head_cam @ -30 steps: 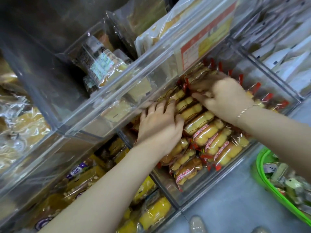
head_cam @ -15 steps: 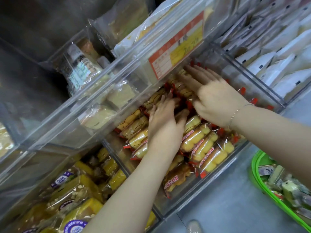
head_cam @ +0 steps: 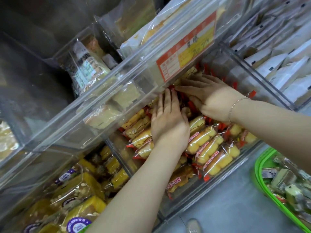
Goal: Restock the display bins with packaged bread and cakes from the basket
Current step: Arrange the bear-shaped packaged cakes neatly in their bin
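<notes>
Left hand point(head_cam: 169, 121) flat, fingers straight, pressing cake packets point(head_cam: 208, 148) in bin point(head_cam: 223, 190); right hand point(head_cam: 210, 96) flat just beyond, fingertips under price label point(head_cam: 185, 47).

A single head-worn wide-angle camera supplies the only view. It looks forward and steeply down from above the person's forearms, tilted so that shelf edges run diagonally across the frame. It sits close to the clear display bin point(head_cam: 223, 167) at centre, where the left hand point(head_cam: 168, 121) and right hand point(head_cam: 210, 96) meet. The floor point(head_cam: 227, 204) and the green basket point(head_cam: 262, 167) occupy the lower right corner. Straight edges bow near the borders. No second view exists, so no overlap applies.
</notes>
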`<state>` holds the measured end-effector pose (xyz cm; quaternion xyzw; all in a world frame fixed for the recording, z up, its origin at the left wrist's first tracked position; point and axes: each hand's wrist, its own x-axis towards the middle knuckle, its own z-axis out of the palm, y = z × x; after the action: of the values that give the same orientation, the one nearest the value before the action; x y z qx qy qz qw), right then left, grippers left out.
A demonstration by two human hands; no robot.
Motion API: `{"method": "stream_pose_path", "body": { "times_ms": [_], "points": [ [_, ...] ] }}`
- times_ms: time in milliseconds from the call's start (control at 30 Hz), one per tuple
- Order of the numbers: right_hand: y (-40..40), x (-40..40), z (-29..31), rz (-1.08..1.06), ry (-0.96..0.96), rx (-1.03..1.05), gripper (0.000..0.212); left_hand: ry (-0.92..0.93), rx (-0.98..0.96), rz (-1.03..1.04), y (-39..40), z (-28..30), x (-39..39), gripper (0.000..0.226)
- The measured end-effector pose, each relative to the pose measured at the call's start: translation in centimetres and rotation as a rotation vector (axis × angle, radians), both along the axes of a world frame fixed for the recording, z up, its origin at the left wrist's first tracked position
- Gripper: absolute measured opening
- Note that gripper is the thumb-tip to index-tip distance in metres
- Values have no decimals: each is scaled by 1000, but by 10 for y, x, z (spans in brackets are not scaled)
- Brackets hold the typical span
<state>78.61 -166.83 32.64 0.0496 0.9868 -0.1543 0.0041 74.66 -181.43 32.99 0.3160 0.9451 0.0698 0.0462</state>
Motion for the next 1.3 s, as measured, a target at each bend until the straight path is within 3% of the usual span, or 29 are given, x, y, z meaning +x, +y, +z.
{"method": "stream_pose_path", "body": {
  "times_ms": [100, 267, 467, 567, 700, 800, 867, 967, 1100, 1300],
  "points": [
    [-1, 8, 6, -13, 20, -46, 50, -38, -14, -47, -2, 8, -2, 59],
    [-23, 47, 27, -97, 228, -150, 48, -80, 33, -79, -17, 27, -8, 58],
    [-51, 93, 18, 5, -82, 161, 64, -103, -74, -112, -41, 22, -1, 56],
    [-46, 88, 17, -18, -122, 169, 60, -144, -92, -108, -39, 17, 0, 56],
    [-45, 91, 20, -40, -27, 20, 55, -196, 55, -100, -52, 29, 7, 54],
    [-45, 107, 27, 7, 157, -79, 37, -127, 123, -86, -83, 44, 28, 51],
    [-47, 116, 27, 71, 144, -79, 33, -7, 16, -167, -101, 50, 42, 48],
    [-53, 117, 28, 56, 19, -148, 36, 128, -297, -286, -109, 47, 50, 49],
    [-54, 109, 20, -33, 0, -32, 34, 259, -451, -170, -102, 45, 48, 49],
    [-73, 115, 15, -63, 137, -60, 30, 168, -622, -78, -80, 53, 56, 53]
  ]
}}
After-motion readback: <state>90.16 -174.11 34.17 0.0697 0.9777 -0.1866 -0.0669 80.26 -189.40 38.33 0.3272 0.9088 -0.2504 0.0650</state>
